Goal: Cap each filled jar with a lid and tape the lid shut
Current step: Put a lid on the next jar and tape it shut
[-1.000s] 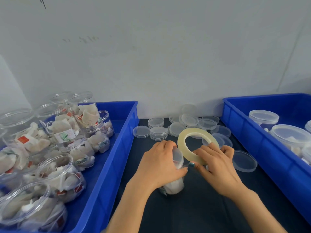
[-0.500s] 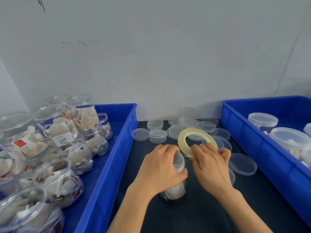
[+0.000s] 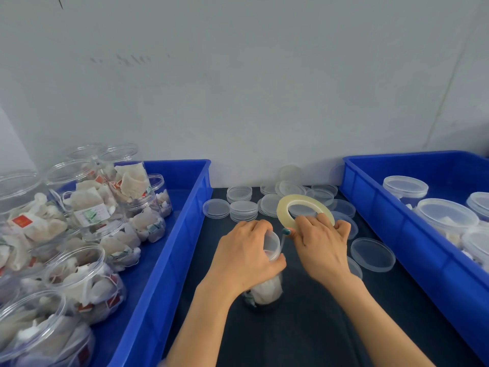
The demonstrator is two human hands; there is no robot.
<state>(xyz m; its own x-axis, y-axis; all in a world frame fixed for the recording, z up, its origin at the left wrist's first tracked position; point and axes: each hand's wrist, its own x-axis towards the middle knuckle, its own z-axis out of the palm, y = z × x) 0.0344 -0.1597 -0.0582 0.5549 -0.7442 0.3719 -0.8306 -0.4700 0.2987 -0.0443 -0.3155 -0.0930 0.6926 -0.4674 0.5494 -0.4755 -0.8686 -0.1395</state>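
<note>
step: tape lid [image 3: 272, 241] | jar [image 3: 267, 290]: upright on counter [image 3: 304, 337], centre | left hand [image 3: 246, 258]: curled round lid and jar top | right hand [image 3: 321, 250]: pinches tape roll [image 3: 284, 209], just right of lid | strip [image 3: 283, 241]: apparently runs roll to lid | do: pull taut, press across seam, rotate jar

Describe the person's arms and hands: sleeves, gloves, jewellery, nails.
The left forearm and right forearm are bare, with no sleeves showing. The left hand and right hand wear no gloves, rings or watch. The right thumbnail is painted dark teal.
</note>
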